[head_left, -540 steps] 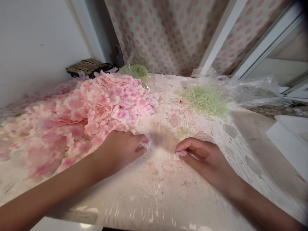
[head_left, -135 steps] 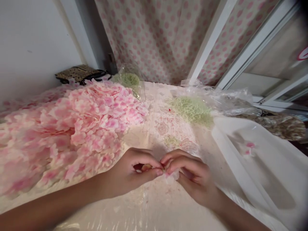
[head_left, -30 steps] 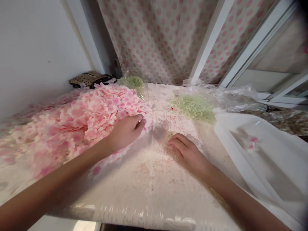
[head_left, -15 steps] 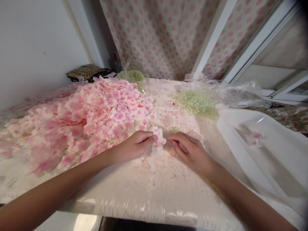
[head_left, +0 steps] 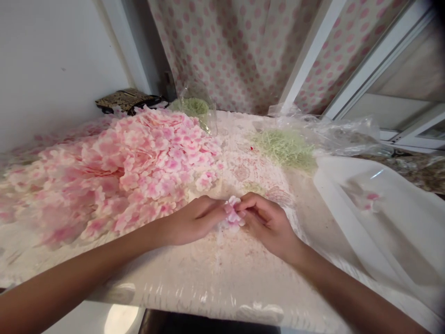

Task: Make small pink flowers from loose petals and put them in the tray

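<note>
Looking down at a pale surface (head_left: 222, 273) in a corner of a room. Wrapped in a clear shiny sheet, with lacy cloth under it and tiny red specks on top. To the left, a plain white wall (head_left: 52, 60). At the back, a curtain (head_left: 236, 51) with pink dots. To the right, a white window frame (head_left: 378, 60).

On the left half of the surface, a big heap of pink flowers (head_left: 121, 171), soft and blurry at the near end. Behind the heap, against the wall, a dark patterned pouch (head_left: 127, 99). Next to it, a small clear bag with green bits (head_left: 194, 109). Further right, a loose pile of green bits (head_left: 285, 148), with a crumpled clear bag (head_left: 340, 134) just behind. At the right edge, a white container (head_left: 382, 222) with a few pink flowers (head_left: 365, 199) inside, too blurry to make out well. Nothing between the camera and the hands.

Near the middle of the surface, just past the edge of the big heap, left hand (head_left: 194, 222) and right hand (head_left: 267, 222) close together, tips almost meeting. Between them, a small pink flower (head_left: 232, 215), held just above the surface. Left fingers (head_left: 217, 214) curled in and pinched on its left side. Right fingers (head_left: 248, 204) bent and pinched on its right side. Both arms bare, reaching in from the bottom corners.
</note>
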